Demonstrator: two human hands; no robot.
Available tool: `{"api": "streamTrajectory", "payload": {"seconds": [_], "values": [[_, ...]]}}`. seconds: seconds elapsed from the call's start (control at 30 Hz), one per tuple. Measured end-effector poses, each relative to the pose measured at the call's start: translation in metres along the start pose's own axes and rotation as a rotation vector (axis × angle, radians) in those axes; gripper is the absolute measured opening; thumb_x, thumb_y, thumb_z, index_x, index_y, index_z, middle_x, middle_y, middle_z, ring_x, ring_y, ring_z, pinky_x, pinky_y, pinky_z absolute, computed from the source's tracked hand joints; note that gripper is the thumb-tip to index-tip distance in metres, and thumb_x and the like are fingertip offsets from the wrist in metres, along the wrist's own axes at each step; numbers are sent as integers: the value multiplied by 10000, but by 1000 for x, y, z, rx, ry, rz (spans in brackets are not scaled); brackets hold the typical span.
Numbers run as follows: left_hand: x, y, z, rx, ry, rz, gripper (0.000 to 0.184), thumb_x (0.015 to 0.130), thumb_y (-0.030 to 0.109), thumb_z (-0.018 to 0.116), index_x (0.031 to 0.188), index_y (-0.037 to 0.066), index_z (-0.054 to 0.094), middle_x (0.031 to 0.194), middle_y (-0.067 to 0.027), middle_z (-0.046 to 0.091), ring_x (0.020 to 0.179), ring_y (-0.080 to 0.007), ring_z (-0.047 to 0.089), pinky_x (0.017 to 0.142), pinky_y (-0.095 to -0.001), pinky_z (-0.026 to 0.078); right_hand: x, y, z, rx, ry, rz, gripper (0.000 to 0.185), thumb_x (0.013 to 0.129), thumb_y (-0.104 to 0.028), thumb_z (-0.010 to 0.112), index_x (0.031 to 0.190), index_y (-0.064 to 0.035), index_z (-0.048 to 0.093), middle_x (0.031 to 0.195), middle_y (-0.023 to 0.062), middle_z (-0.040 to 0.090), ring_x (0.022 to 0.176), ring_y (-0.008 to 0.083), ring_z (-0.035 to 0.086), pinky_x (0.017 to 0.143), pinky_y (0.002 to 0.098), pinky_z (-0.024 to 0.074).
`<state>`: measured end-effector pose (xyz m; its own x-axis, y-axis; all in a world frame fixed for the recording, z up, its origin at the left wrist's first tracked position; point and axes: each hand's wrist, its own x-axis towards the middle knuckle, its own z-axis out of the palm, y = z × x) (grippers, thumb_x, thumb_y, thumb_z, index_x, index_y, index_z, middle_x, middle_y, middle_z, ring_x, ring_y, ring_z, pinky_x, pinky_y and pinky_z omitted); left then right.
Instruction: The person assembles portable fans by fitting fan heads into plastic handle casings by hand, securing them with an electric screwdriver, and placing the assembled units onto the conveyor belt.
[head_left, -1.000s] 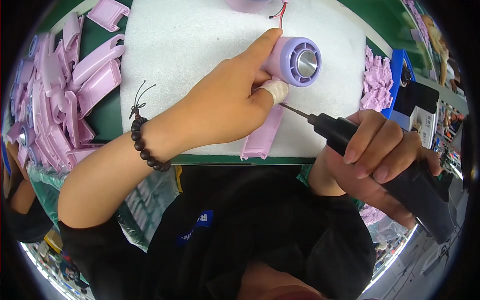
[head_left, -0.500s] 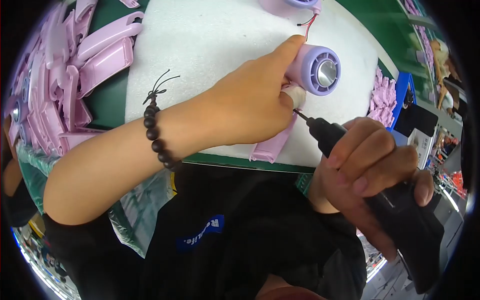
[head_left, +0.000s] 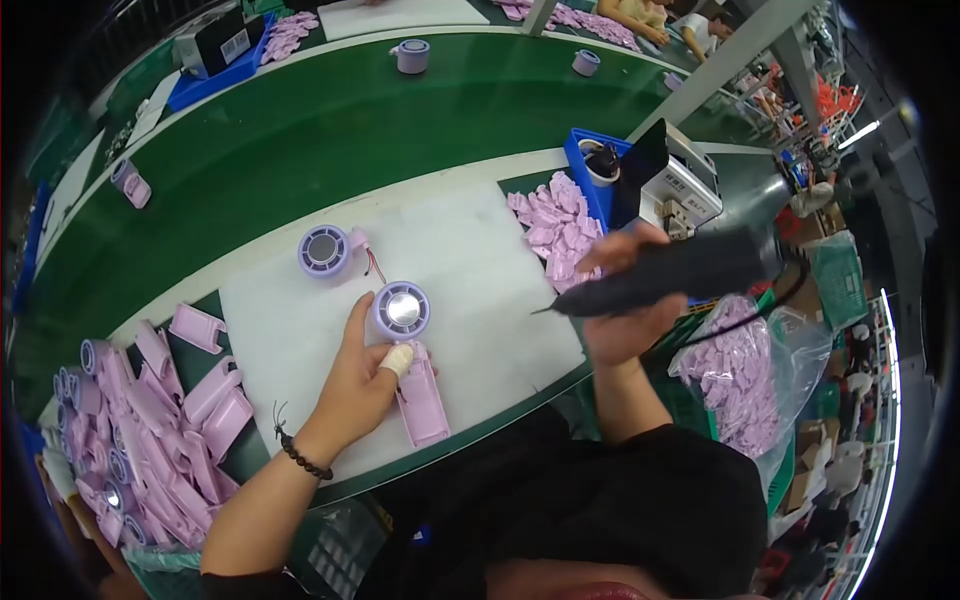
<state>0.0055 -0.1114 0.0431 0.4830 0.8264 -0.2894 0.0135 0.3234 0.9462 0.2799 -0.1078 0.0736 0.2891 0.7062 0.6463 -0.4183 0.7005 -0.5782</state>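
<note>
My left hand (head_left: 350,400), its thumb wrapped in a white covering, is closed around a small handheld fan near its neck. The fan's round purple head (head_left: 404,311) faces up with a silvery centre, and its pink handle (head_left: 425,408) points towards me on a white foam mat (head_left: 480,260). In my right hand (head_left: 625,335) is a black electric screwdriver (head_left: 670,285), held in the air right of the fan, its thin bit pointing left and apart from it. Just beyond my left hand lies a second fan head (head_left: 325,251) with red and black wires (head_left: 374,265).
Pink shells and fan parts (head_left: 165,430) pile up at left. Small pink pieces (head_left: 560,225) lie right of the mat, beside a blue tray (head_left: 585,150). A bag of pink parts (head_left: 735,385) sits at lower right. Beyond runs a green conveyor (head_left: 480,90) carrying several fans.
The screwdriver has come away from the fan's neck and moved right and up. My left hand still holds the fan. The head view has shifted and shows more of the bench.
</note>
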Motion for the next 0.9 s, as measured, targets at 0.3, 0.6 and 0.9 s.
{"api": "streamTrajectory", "payload": {"seconds": [0.3, 0.6, 0.9], "values": [[-6, -6, 9, 105, 12, 185, 728, 988, -40, 422, 1568, 116, 12, 1213, -248, 611, 1057, -295, 668, 915, -373, 547, 1, -48, 5, -1105, -719, 891, 337, 927, -214, 650, 1104, 72, 673, 720, 90, 671, 563, 131, 525, 536, 254, 429], [-21, 12, 10, 16, 166, 389, 774, 918, -42, 449, 1559, 35, 23, 1202, -261, 626, 1069, -294, 648, 907, -327, 497, -62, 13, 38, -511, -385, 1019, 207, 904, -15, 621, 1084, 61, 690, 720, 45, 654, 532, 75, 516, 488, 184, 407], [-62, 60, -19, -221, 117, 771, 250, 852, 339, 655, 854, 89, 647, 1085, -136, 555, 982, -246, 538, 868, -422, 467, 94, 196, 60, -1283, -527, 417, 192, 797, -81, 539, 766, 62, 664, 700, 215, 648, 593, 340, 555, 604, 421, 479]]}}
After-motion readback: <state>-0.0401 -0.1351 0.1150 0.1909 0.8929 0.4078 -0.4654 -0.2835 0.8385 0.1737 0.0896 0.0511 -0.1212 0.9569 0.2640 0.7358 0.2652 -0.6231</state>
